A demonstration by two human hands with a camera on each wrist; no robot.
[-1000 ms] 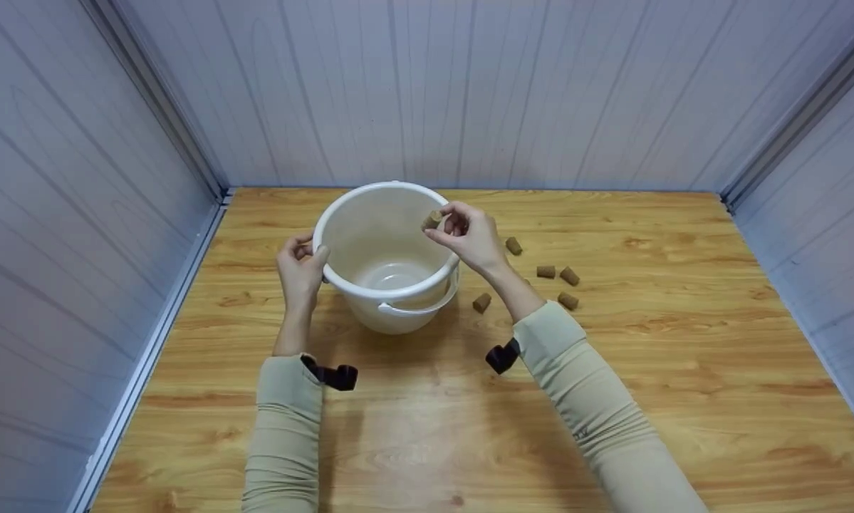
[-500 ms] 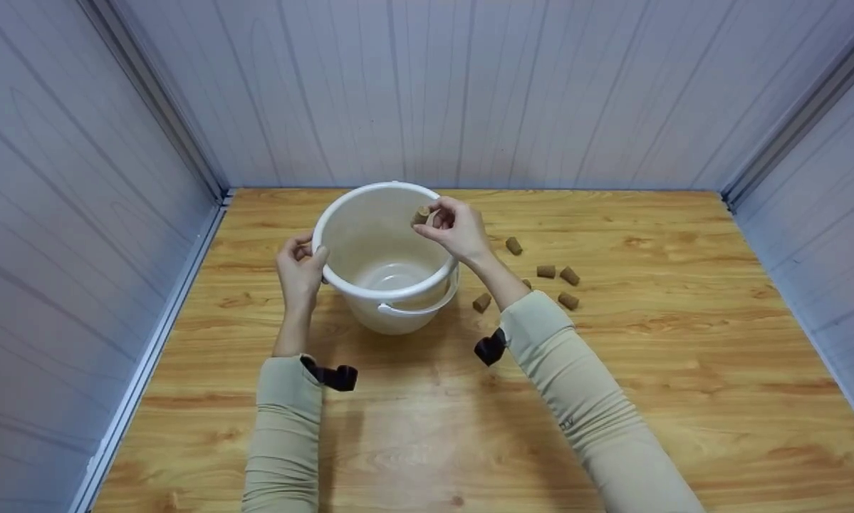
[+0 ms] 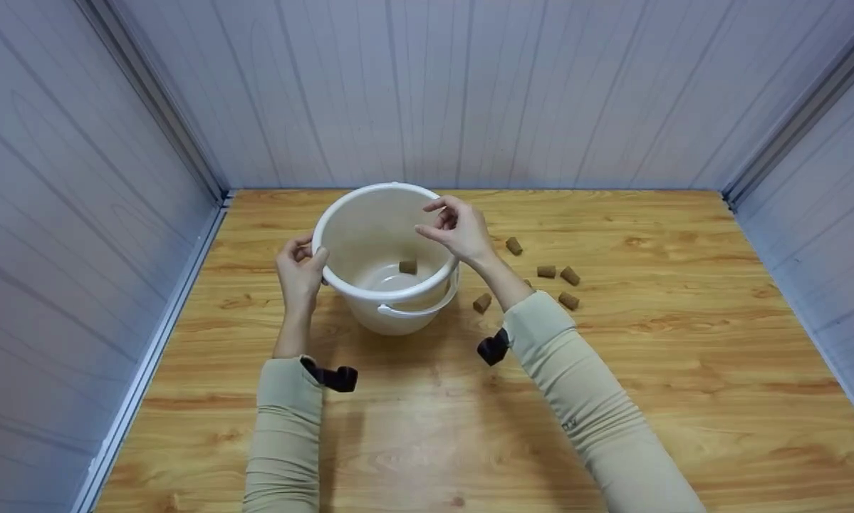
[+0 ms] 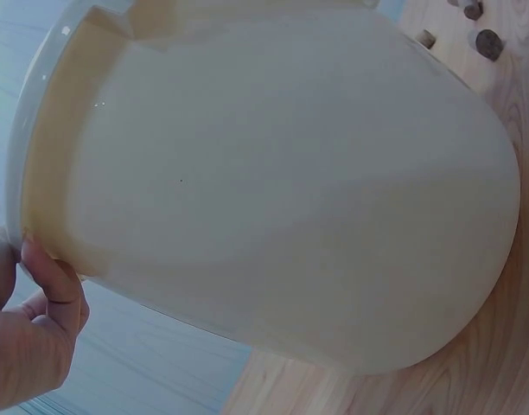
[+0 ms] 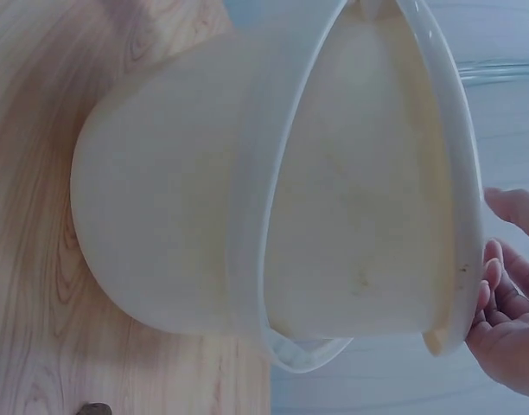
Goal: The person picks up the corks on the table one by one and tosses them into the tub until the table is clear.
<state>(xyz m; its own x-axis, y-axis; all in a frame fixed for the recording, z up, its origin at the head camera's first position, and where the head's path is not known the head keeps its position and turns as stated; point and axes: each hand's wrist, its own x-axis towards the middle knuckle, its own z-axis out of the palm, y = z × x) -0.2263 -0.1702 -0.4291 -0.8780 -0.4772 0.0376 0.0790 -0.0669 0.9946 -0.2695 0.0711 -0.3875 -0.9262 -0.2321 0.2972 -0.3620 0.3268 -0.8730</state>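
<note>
A white plastic bucket [image 3: 377, 306] stands upright on the wooden table. My left hand [image 3: 302, 274] grips its left rim, thumb inside and fingers outside; in the left wrist view the fingers [image 4: 53, 272] curl under the rim's edge. Over the right rim hovers my right hand [image 3: 462, 231], thumb and index finger parted with nothing between them. Inside the bucket a brown cork [image 3: 407, 267] shows low down; whether it touches the bottom I cannot tell. Neither wrist view shows the bucket's inside. The right wrist view has the right hand [image 5: 511, 303] beside the rim.
Several corks lie on the table right of the bucket, among them a near cork [image 3: 482, 303] and a farther cork [image 3: 514, 246]. One is partly hidden by my right forearm. The bucket's handle [image 3: 427, 308] hangs at its front right. Panelled walls [image 3: 427, 92] enclose the table.
My right hand moved left over the bucket, then its fingers parted and released the cork, which is now inside the bucket. The left hand has stayed on the rim.
</note>
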